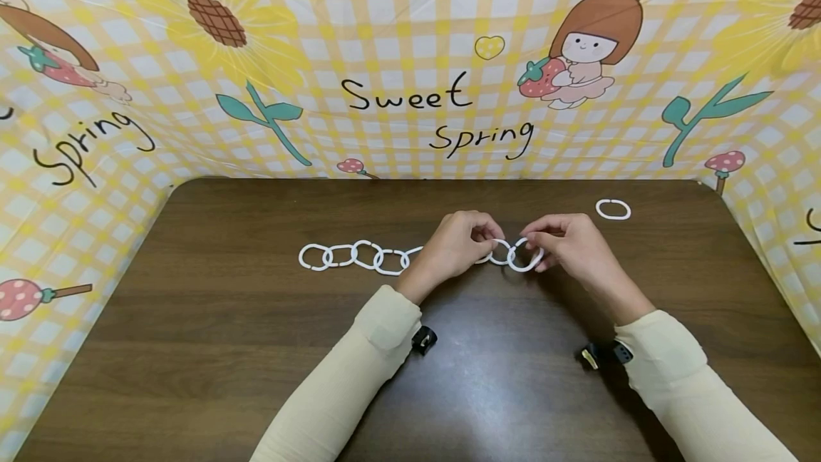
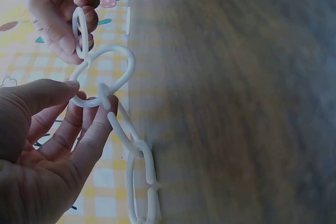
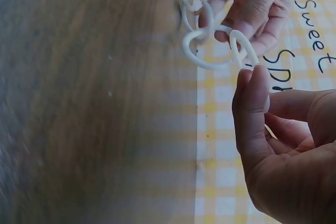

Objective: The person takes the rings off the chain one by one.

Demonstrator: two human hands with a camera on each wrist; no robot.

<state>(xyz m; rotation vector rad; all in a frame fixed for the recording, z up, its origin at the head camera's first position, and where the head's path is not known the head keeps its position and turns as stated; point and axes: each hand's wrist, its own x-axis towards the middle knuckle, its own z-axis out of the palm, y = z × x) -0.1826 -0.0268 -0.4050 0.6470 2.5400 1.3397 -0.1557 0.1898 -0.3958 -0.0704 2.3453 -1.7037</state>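
Observation:
A chain of white plastic C-shaped links (image 1: 328, 257) stretches across the brown table from the left to both hands. Thumb and fingers of my left hand (image 1: 455, 244) pinch a link (image 2: 132, 69) near the chain's right end. My right hand (image 1: 567, 241) pinches the end link (image 3: 251, 48) between thumb and fingertips. This end link hooks through the link in the left hand, and both are raised off the table. The left hand and wrist hide part of the chain in the head view.
One loose white link (image 1: 614, 218) lies at the back right of the wooden table (image 1: 192, 362), beyond the right hand. A yellow checked cloth (image 1: 398, 34) with flowers and lettering rises behind the table and along both sides. Each wrist wears a small black camera.

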